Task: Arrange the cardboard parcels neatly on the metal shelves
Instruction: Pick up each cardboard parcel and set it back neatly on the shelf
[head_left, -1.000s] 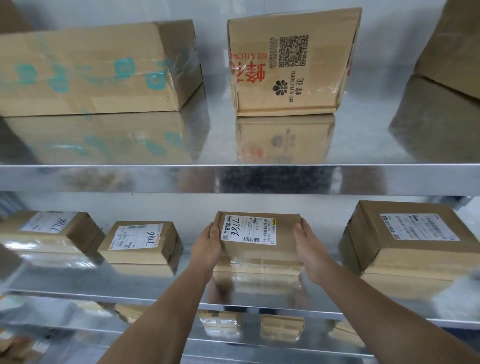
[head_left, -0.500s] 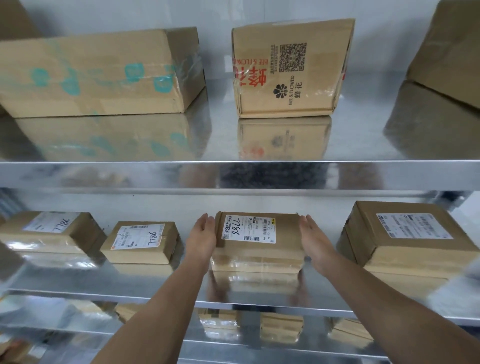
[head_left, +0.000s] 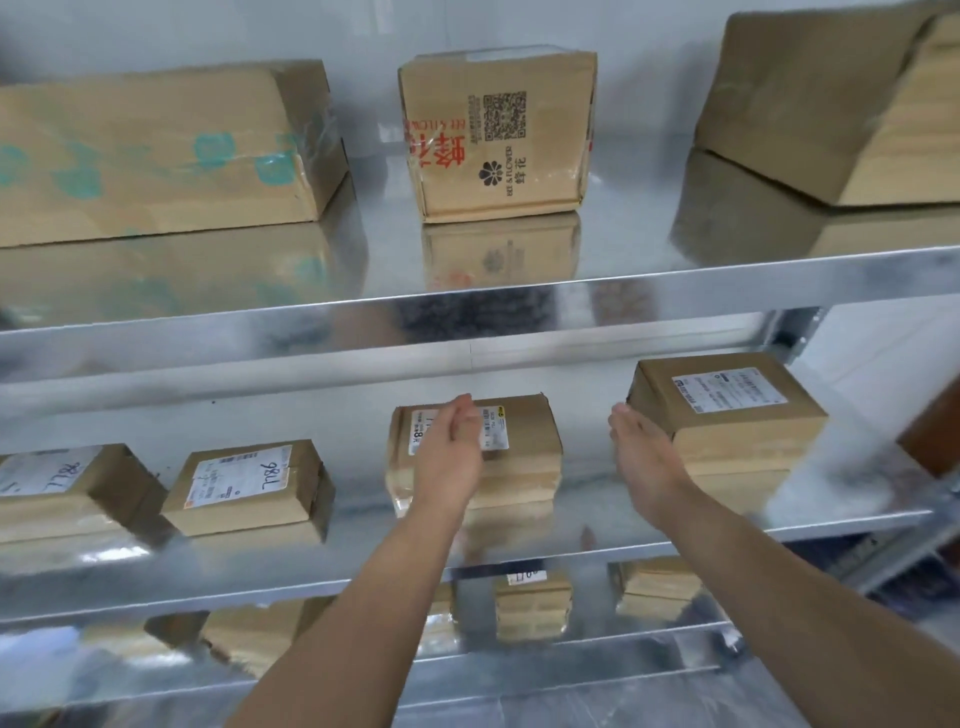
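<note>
A small labelled cardboard parcel (head_left: 524, 441) lies on the middle metal shelf (head_left: 571, 556). My left hand (head_left: 451, 452) is open in front of its label, fingers straight, holding nothing. My right hand (head_left: 641, 449) is open too, hovering in the gap between that parcel and a larger labelled parcel (head_left: 727, 410) to the right; its fingertips are close to the larger parcel's left edge, and I cannot tell whether they touch. Two more labelled parcels, one (head_left: 249, 486) left of centre and one (head_left: 57, 488) at the far left, lie on the same shelf.
The upper shelf (head_left: 519, 306) carries a long box with teal marks (head_left: 156, 156), a printed upright box (head_left: 498, 135) and a big box (head_left: 831, 98) at the right. More small parcels (head_left: 530, 603) lie on the lower shelf. A shelf post (head_left: 795, 332) stands at the right.
Both hands have let go of the centre parcel and shifted right. The left hand now covers its label; the right hand has moved toward the larger parcel. The view has swung rightward.
</note>
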